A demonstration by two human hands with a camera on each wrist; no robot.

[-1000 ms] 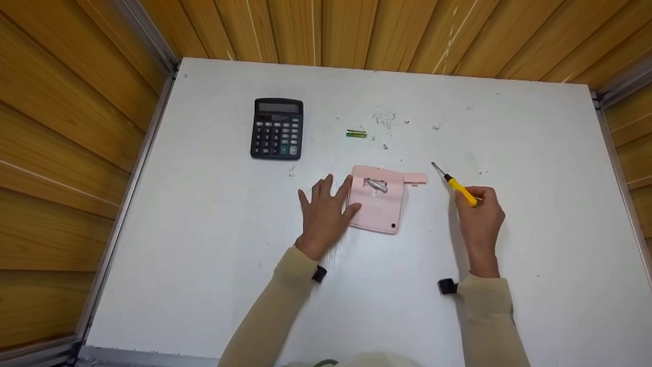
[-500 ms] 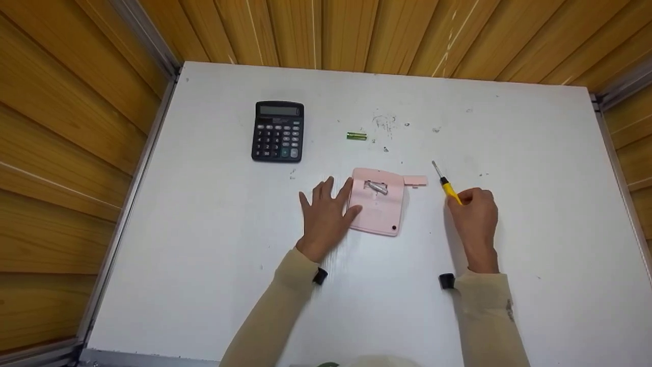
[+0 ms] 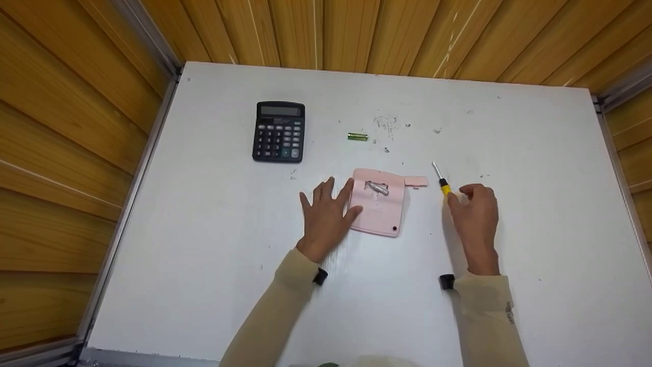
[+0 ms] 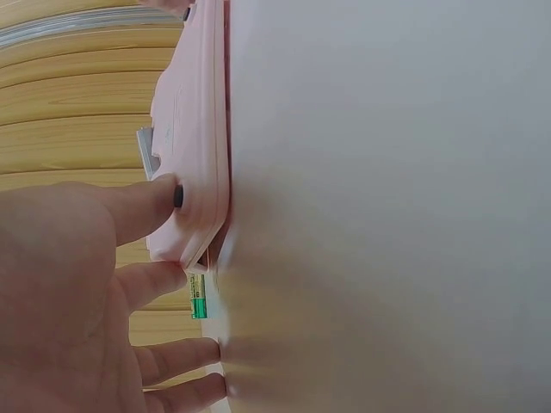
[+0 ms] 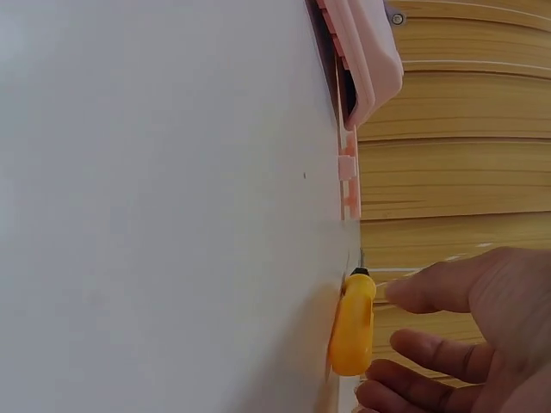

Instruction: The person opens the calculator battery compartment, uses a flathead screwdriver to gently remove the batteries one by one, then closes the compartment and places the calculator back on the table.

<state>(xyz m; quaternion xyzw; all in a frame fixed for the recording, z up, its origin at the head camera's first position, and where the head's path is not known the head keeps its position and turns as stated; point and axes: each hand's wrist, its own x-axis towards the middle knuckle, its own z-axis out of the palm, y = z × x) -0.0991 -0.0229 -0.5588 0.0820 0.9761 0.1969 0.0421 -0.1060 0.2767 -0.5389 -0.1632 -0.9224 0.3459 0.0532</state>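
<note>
A pink calculator (image 3: 374, 214) lies face down, and a silver battery (image 3: 378, 189) sits askew in its open compartment. At its left edge rests my left hand (image 3: 326, 220), fingers spread; the thumb (image 4: 151, 206) touches the casing in the left wrist view. The pink battery cover (image 3: 416, 181) lies just right of the calculator's top. Farther right, a screwdriver with a yellow handle (image 5: 351, 331) lies on the table, tip pointing away. My right hand (image 3: 474, 219) hovers beside that handle, thumb and fingers parted around it without gripping.
A black calculator (image 3: 279, 132) stands face up at the back left. One green battery (image 3: 357, 136) lies beyond the pink calculator. The white table (image 3: 204, 229) has dark scuffs toward its far side, and wood-patterned panels (image 3: 346, 35) wall it at the back and sides.
The right hand has lowered the screwdriver onto the table and loosened its fingers from the handle. My left hand has stayed at the pink calculator's edge.
</note>
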